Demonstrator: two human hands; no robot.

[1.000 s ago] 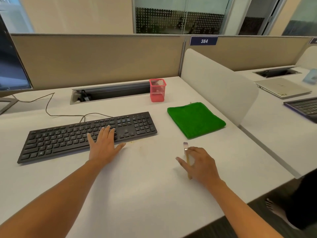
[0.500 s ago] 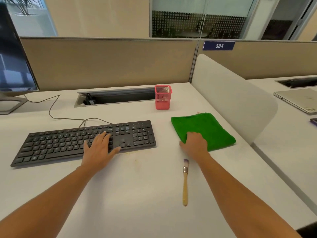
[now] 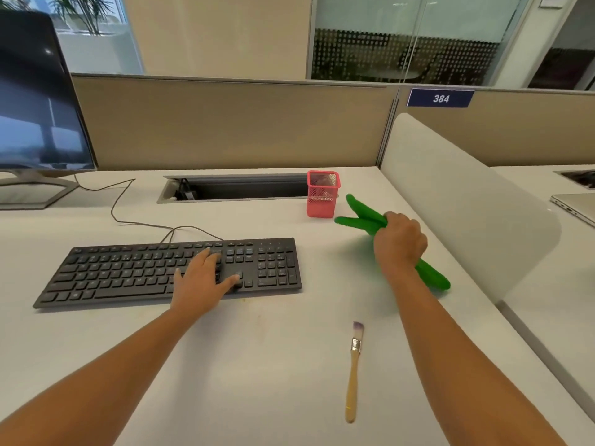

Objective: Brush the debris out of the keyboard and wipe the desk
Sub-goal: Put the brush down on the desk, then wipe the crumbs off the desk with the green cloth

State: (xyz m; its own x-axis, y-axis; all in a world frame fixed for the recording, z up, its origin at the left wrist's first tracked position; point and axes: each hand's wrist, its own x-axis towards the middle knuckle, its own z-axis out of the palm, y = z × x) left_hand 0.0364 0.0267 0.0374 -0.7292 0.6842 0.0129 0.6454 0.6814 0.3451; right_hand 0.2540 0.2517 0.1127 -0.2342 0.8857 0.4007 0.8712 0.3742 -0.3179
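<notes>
big white counter (image 3: 273, 375) fills most of the view, with a dark monitor (image 3: 35, 101) at the far left and a black keyboard (image 3: 128, 272) sitting left of centre, cable trailing off behind it. left hand (image 3: 201, 281) is spread flat on the keys near the keyboard's right half, looks like it's just pinning it in place. right hand (image 3: 401, 241) is clenched in a fist around the green cloth (image 3: 363, 217), which is bunched up and lifted off the counter, ends sticking out both sides of the fist (it's motion-blurred so the exact shape is fuzzy). pink mesh pen cup (image 3: 323, 194) sits just far-left of the cloth. the brush (image 3: 354, 371) lies loose on the counter near the right arm, bristles pointing away, nobody touching it.

so my read: brushing is over and it's the wiping step now. there's a faint smudgy patch of debris (image 3: 254, 304) just in front of the keyboard, so next move probably means bringing the cloth down flat and sweeping it leftward over that area, maybe shifting the keyboard.
</notes>
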